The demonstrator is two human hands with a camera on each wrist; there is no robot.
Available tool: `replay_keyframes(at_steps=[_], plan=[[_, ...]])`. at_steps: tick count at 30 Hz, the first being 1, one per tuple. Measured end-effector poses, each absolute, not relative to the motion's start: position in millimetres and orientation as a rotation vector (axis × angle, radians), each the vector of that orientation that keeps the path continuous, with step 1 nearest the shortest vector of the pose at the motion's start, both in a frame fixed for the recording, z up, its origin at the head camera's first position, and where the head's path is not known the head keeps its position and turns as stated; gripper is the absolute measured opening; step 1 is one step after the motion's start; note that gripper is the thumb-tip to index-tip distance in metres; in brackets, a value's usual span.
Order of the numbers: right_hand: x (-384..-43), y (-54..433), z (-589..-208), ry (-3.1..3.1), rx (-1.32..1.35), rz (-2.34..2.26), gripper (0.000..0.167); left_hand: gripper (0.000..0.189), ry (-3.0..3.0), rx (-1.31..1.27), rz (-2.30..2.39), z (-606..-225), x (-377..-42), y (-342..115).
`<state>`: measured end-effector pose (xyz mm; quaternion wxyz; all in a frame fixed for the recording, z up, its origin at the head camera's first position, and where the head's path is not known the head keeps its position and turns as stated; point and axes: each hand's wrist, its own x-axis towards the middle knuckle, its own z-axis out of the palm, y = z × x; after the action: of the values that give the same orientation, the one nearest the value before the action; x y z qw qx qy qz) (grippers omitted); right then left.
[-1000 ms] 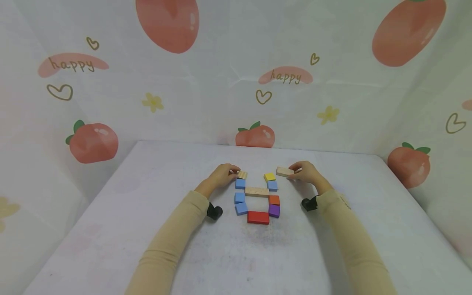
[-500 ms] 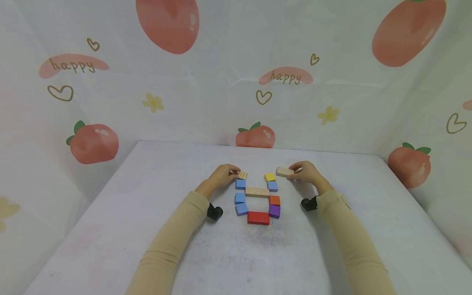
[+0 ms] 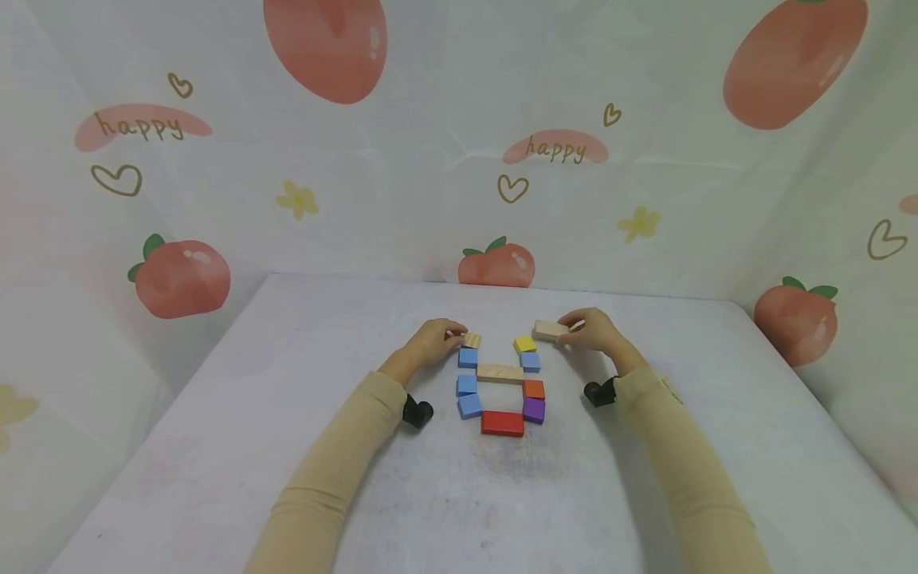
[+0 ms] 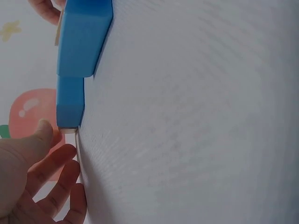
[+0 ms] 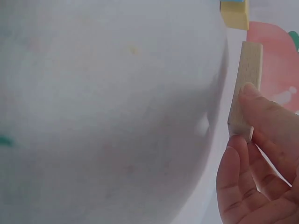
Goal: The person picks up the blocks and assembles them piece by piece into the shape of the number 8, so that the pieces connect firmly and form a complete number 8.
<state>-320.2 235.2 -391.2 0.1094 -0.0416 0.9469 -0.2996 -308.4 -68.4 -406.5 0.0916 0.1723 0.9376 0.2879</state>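
Observation:
In the head view my left hand [image 3: 433, 340] is at the far left of a block layout, its fingertips around the outer side of a small striped wooden block [image 3: 472, 340]. That block is mostly hidden behind blue blocks [image 4: 70, 102] in the left wrist view. My right hand [image 3: 594, 329] pinches one end of a plain wooden block [image 5: 246, 79] between thumb and fingers. This block is held tilted, its free end pointing toward the yellow block [image 3: 525, 344], just beyond and to the right of it, apart from it.
Blue blocks [image 3: 467, 385] line the left side. Another blue block [image 3: 530, 362], an orange block [image 3: 534, 389] and a purple block [image 3: 534, 410] line the right. A wooden bar [image 3: 500, 373] crosses between; a red block [image 3: 502, 423] sits nearest on the white table [image 3: 459, 510].
My right hand has moved slightly left and upward in the head view with the plain wooden block. The left hand and the laid blocks stay as they were.

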Motion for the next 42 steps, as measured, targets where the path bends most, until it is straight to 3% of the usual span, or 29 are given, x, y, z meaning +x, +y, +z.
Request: replay_keyframes(at_steps=[42], plan=[[-326,196,-375,2.790,-0.336,-0.923,0.039,0.030,2.798,0.482,0.880,-408,-307,-66]])
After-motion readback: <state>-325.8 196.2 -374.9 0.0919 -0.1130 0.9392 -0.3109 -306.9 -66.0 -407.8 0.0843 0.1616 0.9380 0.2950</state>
